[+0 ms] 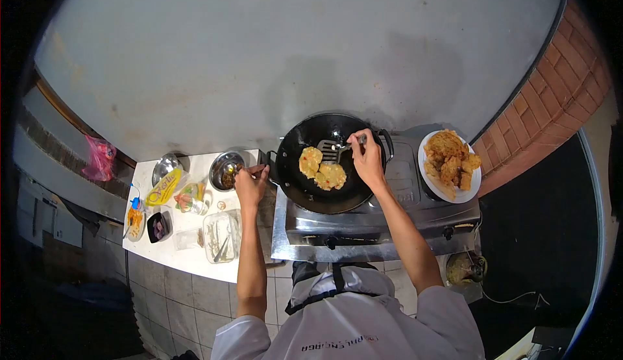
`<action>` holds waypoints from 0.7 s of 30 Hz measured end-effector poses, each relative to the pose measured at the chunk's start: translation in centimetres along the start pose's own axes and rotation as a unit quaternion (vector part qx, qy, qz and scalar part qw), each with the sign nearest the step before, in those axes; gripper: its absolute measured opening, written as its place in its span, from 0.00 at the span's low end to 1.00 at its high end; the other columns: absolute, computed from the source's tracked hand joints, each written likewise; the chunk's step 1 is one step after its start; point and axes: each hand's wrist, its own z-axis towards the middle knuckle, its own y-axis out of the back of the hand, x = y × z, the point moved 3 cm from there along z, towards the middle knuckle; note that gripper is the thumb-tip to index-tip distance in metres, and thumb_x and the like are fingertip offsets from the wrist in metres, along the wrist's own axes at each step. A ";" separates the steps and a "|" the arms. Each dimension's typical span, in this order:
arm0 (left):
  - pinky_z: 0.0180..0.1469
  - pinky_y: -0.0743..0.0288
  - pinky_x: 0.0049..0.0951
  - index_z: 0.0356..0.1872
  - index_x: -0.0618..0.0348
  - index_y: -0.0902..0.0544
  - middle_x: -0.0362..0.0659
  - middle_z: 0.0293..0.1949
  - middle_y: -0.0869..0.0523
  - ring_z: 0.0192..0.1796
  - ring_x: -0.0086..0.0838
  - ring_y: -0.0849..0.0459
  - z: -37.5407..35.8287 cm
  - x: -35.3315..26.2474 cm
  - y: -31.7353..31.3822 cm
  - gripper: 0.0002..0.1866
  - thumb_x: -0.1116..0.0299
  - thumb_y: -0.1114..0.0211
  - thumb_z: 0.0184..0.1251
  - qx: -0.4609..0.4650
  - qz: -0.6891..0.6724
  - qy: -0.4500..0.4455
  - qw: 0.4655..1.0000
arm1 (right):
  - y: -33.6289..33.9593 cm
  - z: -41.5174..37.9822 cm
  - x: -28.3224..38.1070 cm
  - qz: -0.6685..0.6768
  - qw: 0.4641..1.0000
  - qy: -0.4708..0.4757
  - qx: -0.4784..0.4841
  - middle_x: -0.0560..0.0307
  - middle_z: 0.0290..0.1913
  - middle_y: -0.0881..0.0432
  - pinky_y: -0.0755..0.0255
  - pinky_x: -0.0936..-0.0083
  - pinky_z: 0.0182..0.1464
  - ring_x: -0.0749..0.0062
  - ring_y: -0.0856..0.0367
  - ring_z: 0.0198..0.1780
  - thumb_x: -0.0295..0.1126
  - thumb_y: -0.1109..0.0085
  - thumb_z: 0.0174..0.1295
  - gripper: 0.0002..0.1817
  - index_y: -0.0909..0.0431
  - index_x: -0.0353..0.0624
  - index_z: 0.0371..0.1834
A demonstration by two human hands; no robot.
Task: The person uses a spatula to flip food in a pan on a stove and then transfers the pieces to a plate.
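Note:
A black wok (298, 194) sits on the stove, with yellow fritters (331, 176) flecked with red inside it. My right hand (368, 159) is closed round the handle of a slotted metal spatula (331, 151), whose blade touches the fritters. At the wok's left side, my left hand (251, 186) has its fingers closed by the loop handle (272, 167). Something dark brown shows at those fingers, too small to make out. Just left of that hand stands a metal bowl (225, 165) with dark contents.
Right of the wok, a white plate (477, 181) holds browned fried pieces. On the white table (188, 259) at left are a yellow pouch (163, 188), a clear container (214, 246) with a utensil, a black bowl (158, 227) and another metal bowl (167, 167). A grey wall rises behind.

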 end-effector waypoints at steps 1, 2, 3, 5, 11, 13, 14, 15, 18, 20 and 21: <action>0.35 0.24 0.34 0.34 0.60 0.12 0.50 0.23 0.15 0.28 0.40 0.16 -0.1 -0.2 0.1 0.13 0.61 0.28 0.53 -0.001 -0.001 0.005 1.000 | -0.3 0.1 -0.3 0.001 1.000 0.001 0.001 0.58 0.27 0.23 0.37 0.82 0.24 0.82 0.31 0.22 0.26 0.50 0.68 0.04 0.32 0.37 0.37; 0.35 0.24 0.34 0.34 0.60 0.12 0.50 0.23 0.15 0.28 0.40 0.16 -0.1 -0.1 0.2 0.13 0.61 0.28 0.53 -0.002 -0.001 0.006 1.000 | -0.4 0.2 -0.2 0.006 1.000 0.010 -0.024 0.60 0.26 0.23 0.38 0.83 0.23 0.83 0.32 0.21 0.26 0.50 0.68 0.04 0.32 0.37 0.37; 0.35 0.24 0.34 0.34 0.60 0.12 0.50 0.23 0.15 0.28 0.40 0.16 -0.1 -0.1 0.1 0.13 0.61 0.28 0.53 -0.002 -0.005 0.003 1.000 | -0.4 0.3 -0.1 0.010 0.999 0.019 -0.050 0.62 0.24 0.23 0.39 0.83 0.22 0.85 0.33 0.20 0.26 0.50 0.68 0.04 0.32 0.37 0.36; 0.35 0.24 0.34 0.34 0.60 0.12 0.50 0.23 0.15 0.27 0.40 0.16 0.0 0.0 0.0 0.13 0.61 0.28 0.53 -0.002 -0.010 0.000 1.000 | -0.3 0.0 0.4 -0.016 0.999 0.008 -0.029 0.57 0.24 0.23 0.37 0.80 0.24 0.80 0.29 0.21 0.27 0.49 0.67 0.05 0.32 0.37 0.36; 0.34 0.24 0.34 0.34 0.59 0.12 0.49 0.22 0.16 0.27 0.40 0.16 -0.1 -0.3 0.2 0.12 0.63 0.28 0.53 -0.002 0.000 -0.002 1.000 | -0.3 -1.5 2.6 -0.038 0.999 0.018 0.034 0.53 0.22 0.23 0.35 0.75 0.25 0.76 0.25 0.22 0.28 0.47 0.67 0.08 0.33 0.36 0.34; 0.34 0.24 0.35 0.34 0.58 0.12 0.49 0.22 0.16 0.27 0.41 0.16 -0.1 -0.6 0.3 0.11 0.63 0.28 0.52 -0.013 0.003 -0.017 1.000 | -0.2 -1.9 2.5 -0.053 0.997 -0.013 0.057 0.52 0.23 0.22 0.34 0.76 0.26 0.75 0.24 0.22 0.29 0.48 0.67 0.08 0.32 0.36 0.34; 0.34 0.24 0.35 0.34 0.58 0.12 0.49 0.22 0.16 0.27 0.41 0.16 -0.2 -0.6 0.3 0.11 0.63 0.28 0.52 -0.012 0.003 -0.017 1.000 | -0.2 -2.0 2.6 -0.053 0.997 -0.014 0.057 0.52 0.23 0.22 0.34 0.76 0.26 0.75 0.24 0.22 0.29 0.48 0.67 0.08 0.32 0.36 0.34; 0.35 0.24 0.35 0.34 0.58 0.12 0.49 0.22 0.16 0.27 0.41 0.16 -0.2 -0.6 0.3 0.12 0.63 0.28 0.52 -0.015 0.003 -0.016 1.000 | 0.0 -2.2 2.6 -0.048 0.998 -0.018 0.028 0.52 0.23 0.22 0.33 0.76 0.27 0.74 0.23 0.23 0.29 0.48 0.67 0.08 0.32 0.35 0.34; 0.35 0.24 0.35 0.34 0.58 0.12 0.49 0.23 0.16 0.28 0.42 0.16 -0.2 -0.4 0.1 0.12 0.62 0.28 0.53 -0.016 0.007 -0.008 1.000 | 0.5 -2.3 1.0 -0.031 0.998 -0.036 -0.042 0.53 0.24 0.20 0.32 0.76 0.28 0.74 0.22 0.24 0.28 0.48 0.68 0.08 0.31 0.35 0.34; 0.36 0.24 0.36 0.34 0.58 0.12 0.49 0.23 0.16 0.28 0.42 0.16 -0.1 0.1 -0.1 0.12 0.62 0.28 0.53 -0.016 0.010 0.000 1.000 | 1.0 -2.5 0.3 -0.014 0.993 -0.068 -0.093 0.54 0.25 0.20 0.30 0.76 0.30 0.74 0.20 0.25 0.28 0.48 0.67 0.08 0.31 0.35 0.33; 0.36 0.24 0.36 0.34 0.58 0.12 0.49 0.23 0.16 0.29 0.42 0.16 0.0 0.3 -0.2 0.12 0.61 0.28 0.53 -0.017 0.014 -0.006 1.000 | 0.9 -2.6 0.2 -0.014 0.993 -0.067 -0.093 0.54 0.25 0.20 0.30 0.76 0.30 0.74 0.20 0.25 0.28 0.48 0.67 0.08 0.31 0.35 0.33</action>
